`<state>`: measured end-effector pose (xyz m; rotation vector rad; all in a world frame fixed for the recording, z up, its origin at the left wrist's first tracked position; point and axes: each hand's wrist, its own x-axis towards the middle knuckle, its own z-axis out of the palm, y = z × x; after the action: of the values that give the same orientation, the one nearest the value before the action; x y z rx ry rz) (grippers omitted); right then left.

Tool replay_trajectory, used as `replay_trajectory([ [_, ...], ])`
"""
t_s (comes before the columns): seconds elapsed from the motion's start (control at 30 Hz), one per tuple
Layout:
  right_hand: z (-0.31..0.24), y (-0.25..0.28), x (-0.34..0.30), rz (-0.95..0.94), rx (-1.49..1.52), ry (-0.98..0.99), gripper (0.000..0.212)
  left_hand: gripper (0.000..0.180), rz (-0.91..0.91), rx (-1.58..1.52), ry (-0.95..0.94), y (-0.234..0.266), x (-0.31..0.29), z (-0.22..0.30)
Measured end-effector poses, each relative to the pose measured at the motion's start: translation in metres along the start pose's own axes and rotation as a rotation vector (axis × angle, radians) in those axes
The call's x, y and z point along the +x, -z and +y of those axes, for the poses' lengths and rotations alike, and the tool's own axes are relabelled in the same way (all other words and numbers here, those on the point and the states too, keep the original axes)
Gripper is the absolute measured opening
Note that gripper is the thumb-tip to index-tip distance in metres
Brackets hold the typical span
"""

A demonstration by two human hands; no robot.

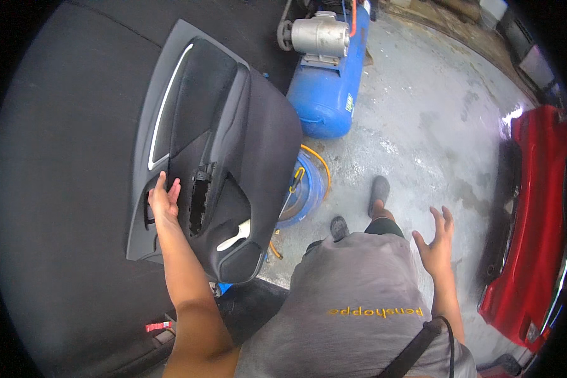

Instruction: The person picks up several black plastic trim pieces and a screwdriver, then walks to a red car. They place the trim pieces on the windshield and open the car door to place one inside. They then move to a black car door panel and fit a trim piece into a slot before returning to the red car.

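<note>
A black car door trim panel (233, 145) with a silver strip and a pale inner handle lies on a dark cloth-covered surface (57, 189). My left hand (162, 200) rests on the panel's lower left part, fingers curled at the edge of an opening beside the armrest cut-out. My right hand (437, 240) hangs in the air at my right side, fingers spread and holding nothing, above the concrete floor (422, 113).
A blue air compressor tank (327, 75) with a grey motor stands on the floor beyond the panel. A coiled blue and yellow hose (305, 189) lies beside it. A red car body part (538, 227) stands at the right. My feet are on wet concrete.
</note>
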<state>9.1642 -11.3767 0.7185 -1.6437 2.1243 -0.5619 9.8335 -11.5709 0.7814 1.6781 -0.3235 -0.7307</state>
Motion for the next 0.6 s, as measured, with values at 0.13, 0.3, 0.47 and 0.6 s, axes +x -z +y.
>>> replay_trajectory([
  [0.13,0.036,0.008,-0.049,0.065,-0.007,-0.142,0.077,0.074,0.140,0.024,-0.087,-0.004,-0.006,-0.008],
  [0.3,0.078,0.023,-0.087,0.179,0.026,-0.188,0.072,0.086,0.367,-0.030,-0.318,0.000,-0.029,-0.032],
  [0.47,0.255,-0.079,-0.252,0.244,0.140,-0.595,0.066,0.035,-0.017,0.291,-0.820,-0.114,-0.143,-0.141],
  [0.6,0.431,-0.162,-0.504,-0.568,-0.249,-0.402,0.106,0.062,-1.286,0.867,-0.180,-0.142,-0.246,-0.289],
])
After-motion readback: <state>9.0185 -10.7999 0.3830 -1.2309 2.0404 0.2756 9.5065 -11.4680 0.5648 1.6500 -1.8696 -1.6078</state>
